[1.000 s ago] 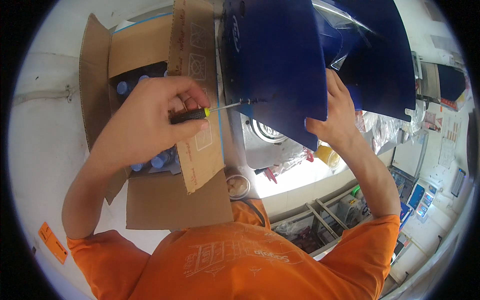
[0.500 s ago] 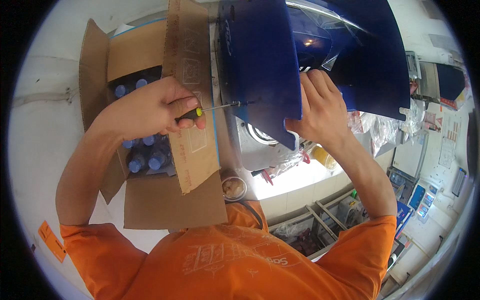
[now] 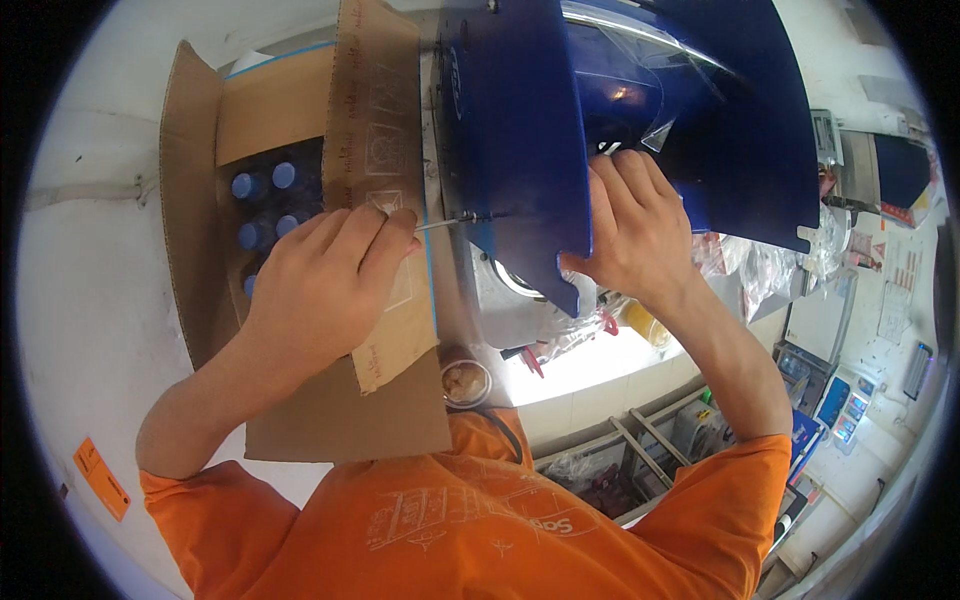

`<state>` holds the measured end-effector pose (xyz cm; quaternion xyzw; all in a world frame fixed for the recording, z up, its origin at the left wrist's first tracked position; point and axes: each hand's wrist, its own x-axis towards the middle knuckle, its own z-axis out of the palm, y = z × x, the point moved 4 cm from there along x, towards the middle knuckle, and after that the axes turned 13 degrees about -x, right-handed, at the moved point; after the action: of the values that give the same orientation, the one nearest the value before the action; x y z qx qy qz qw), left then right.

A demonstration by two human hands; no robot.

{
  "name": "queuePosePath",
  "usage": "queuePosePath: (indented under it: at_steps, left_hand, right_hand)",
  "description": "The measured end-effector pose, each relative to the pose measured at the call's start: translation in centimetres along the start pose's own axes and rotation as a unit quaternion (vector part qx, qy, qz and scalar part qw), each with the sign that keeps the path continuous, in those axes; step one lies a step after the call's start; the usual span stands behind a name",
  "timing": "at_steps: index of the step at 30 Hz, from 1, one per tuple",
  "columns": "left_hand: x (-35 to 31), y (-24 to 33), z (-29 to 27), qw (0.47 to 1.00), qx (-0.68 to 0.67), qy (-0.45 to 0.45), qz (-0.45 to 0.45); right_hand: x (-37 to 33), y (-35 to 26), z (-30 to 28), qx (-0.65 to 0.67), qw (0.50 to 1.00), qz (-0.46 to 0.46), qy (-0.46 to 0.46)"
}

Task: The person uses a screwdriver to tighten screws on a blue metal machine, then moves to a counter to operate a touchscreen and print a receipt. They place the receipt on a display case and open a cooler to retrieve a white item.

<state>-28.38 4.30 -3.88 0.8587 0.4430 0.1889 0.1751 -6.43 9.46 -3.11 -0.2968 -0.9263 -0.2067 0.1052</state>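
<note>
My left hand is closed around a screwdriver, its handle now hidden under the fingers. The thin metal shaft points right, and its tip meets a dark screw spot on the outer left side of a blue housing. Two side panels and a clear plastic strip make up this housing. My right hand is wrapped over the inner face of the left panel near its lower notched corner, with the thumb hidden behind the edge.
An opened cardboard box with several blue-capped bottles lies under my left arm. Below the housing are a metal appliance, a small tub and a yellow object. Clear plastic bags lie right; a metal rack stands below.
My left hand has turned over, from palm side showing with the handle visible to its back on top. The blue housing has shifted slightly left and down.
</note>
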Motion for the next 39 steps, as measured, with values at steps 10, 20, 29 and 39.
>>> queuePosePath:
  at_steps: [10,20,29,39]
  left_hand:
    - [3.7,-5.7,0.9,0.601,-0.592,-0.413,-0.343]
    - [3.2,-4.9,0.1,0.864,-0.450,-0.206,-0.091]
    - [0.1,-0.9,-1.2,0.970,-0.180,-0.095,-0.135]
    - [-0.6,0.1,-2.0,0.971,-0.108,-0.003,-0.215]
  right_hand:
    - [0.1,-0.1,-0.3,0.000,1.000,0.004,0.001]
    - [0.3,0.0,-0.4,0.005,1.000,0.007,0.000]
    - [0.4,0.0,-0.5,-0.004,1.000,0.001,0.016]
    - [0.0,0.1,-0.2,-0.011,1.000,0.003,0.025]
